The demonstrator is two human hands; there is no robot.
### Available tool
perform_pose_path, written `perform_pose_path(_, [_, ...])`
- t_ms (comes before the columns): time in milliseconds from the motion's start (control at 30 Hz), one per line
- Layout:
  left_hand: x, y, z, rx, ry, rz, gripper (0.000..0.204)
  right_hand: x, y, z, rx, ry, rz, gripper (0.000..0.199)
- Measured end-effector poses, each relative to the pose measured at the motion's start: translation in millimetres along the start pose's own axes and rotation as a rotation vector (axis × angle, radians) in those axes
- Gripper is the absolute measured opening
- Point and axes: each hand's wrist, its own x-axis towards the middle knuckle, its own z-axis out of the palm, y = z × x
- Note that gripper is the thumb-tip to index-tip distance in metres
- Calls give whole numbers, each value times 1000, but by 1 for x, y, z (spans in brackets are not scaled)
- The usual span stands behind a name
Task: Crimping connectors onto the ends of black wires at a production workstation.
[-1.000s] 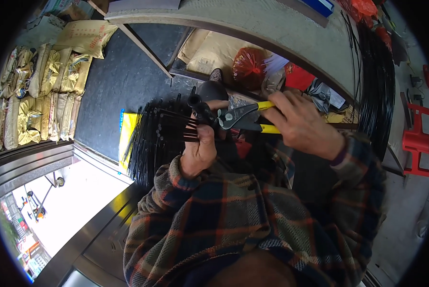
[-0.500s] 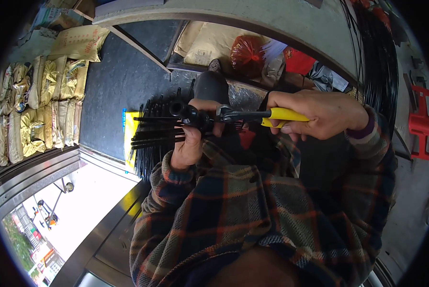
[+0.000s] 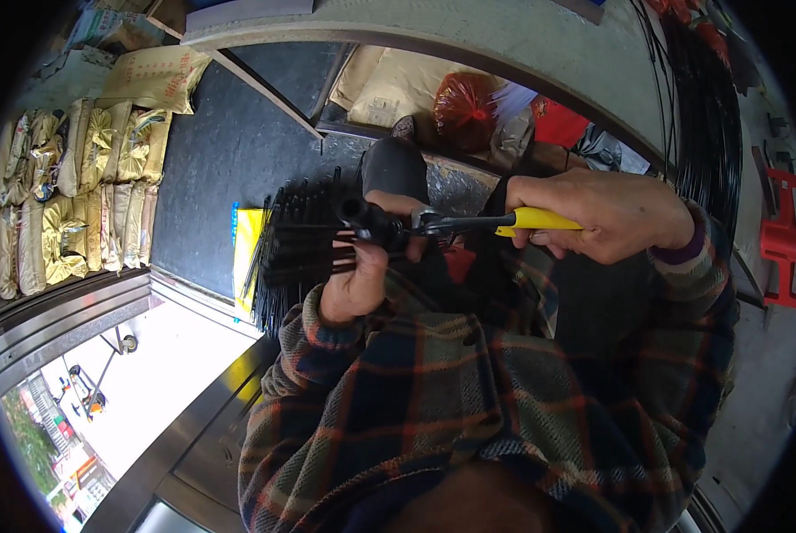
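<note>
My left hand is closed round a black tubular piece with a round, hollow end. Several thin black rods stick out leftward beside its fingers; some are blurred, and I cannot tell whether they join the piece. In my right hand is a pair of pliers with yellow handles, the fingers wrapped round the grips. The metal jaws reach the right side of the black piece, by my left fingers. What lies between the jaws is too small to make out.
A bundle of black rods lies beside a yellow sheet at left. Stacked paper-wrapped packages line the far left. A grey tabletop spans the top, with long black strands hanging at right. A red stool stands at far right.
The pliers' handles are closer together than before. The black piece and its rods have tilted and shifted slightly rightward and down. Both hands keep their hold.
</note>
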Motion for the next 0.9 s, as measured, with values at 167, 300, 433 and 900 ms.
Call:
perform_pose_path(167, [0,-10,2,-46,123,-29,60,18,14,13,76,101,-21,18])
perform_pose_path(300, [20,-32,0,43,336,6,61,29,52,9,-378,680,-153,24])
perform_pose_path(433, [33,-36,7,219,462,92,66,28,96,-56,-832,1020,440,36])
perform_pose_path(900, [71,-109,-92,-914,553,14,62,51,110,96,795,1187,-735,92])
